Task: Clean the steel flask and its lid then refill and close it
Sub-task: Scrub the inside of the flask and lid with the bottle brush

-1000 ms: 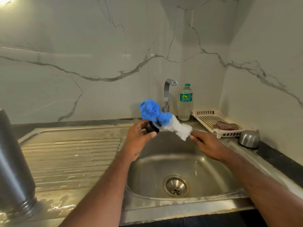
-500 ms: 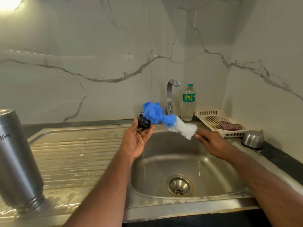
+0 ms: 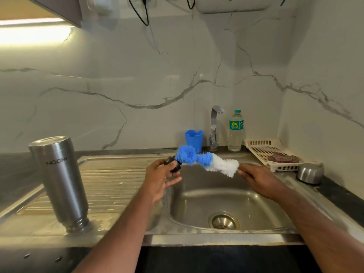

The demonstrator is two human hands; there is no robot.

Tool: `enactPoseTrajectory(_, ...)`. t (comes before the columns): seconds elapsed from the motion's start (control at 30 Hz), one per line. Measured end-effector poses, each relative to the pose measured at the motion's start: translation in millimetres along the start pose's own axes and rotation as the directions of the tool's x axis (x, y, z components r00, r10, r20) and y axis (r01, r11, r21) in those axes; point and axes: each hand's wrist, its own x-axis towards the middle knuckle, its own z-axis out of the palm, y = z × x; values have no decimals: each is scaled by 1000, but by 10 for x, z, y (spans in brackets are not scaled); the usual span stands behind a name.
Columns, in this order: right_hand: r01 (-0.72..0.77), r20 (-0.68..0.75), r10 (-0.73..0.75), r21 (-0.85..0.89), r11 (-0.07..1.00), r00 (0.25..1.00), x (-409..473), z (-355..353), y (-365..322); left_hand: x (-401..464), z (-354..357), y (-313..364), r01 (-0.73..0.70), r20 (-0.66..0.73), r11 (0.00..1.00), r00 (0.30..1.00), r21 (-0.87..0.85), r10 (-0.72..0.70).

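The steel flask (image 3: 60, 182) stands upside down, mouth down, on the wet drainboard (image 3: 116, 186) at the left. My left hand (image 3: 160, 179) holds the small black lid (image 3: 173, 163) in its fingertips above the left rim of the sink basin (image 3: 226, 203). My right hand (image 3: 260, 180) grips the handle of a bottle brush (image 3: 206, 161) with blue and white bristles. The blue end of the brush touches the lid.
A tap (image 3: 214, 127) rises behind the basin, with a blue cup (image 3: 194, 139) to its left and a plastic water bottle (image 3: 235, 131) to its right. A cream tray (image 3: 269, 153) with a cloth and a small steel bowl (image 3: 310, 172) sit at the right.
The camera has tilted up and left, so the whole flask and the blue cup show. My left hand has opened its palm, keeping the lid at its fingertips against the brush.
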Motion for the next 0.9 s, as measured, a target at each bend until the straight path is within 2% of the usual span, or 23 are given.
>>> enactPoseTrajectory(0.1, -1, 24, 1, -15, 1000, 1000, 0, -8, -161, -147, -145, 97, -95, -43, 965, 993, 244, 109)
enactPoseTrajectory(0.2, -22, 68, 26, -66, 998, 997, -34, -13, -274, -280, -337, 186, -122, -94, 832, 974, 541, 204)
enactPoseTrajectory(0.27, -46, 101, 53, -70, 997, 994, -56, -8, -344, -390, -456, 255, -132, -106, 749, 959, 650, 261)
enactPoseTrajectory(0.37, -54, 93, 60, -59, 997, 994, -54, 33, -501, -549, -621, 327, -139, -89, 665, 950, 733, 298)
enactPoseTrajectory(0.53, -84, 53, 87, -68, 994, 995, -71, 88, -834, -875, -821, 437, -145, -11, 530, 960, 836, 281)
enactPoseTrajectory(0.73, -92, -6, 93, -183, 979, 996, -165, 62, -1140, -1114, -981, 534, -154, 34, 394, 955, 906, 295)
enactPoseTrajectory(0.9, -127, -1, 132, -256, 958, 991, -283, 10, -1303, -1262, -1046, 575, -137, 65, 250, 959, 959, 276)
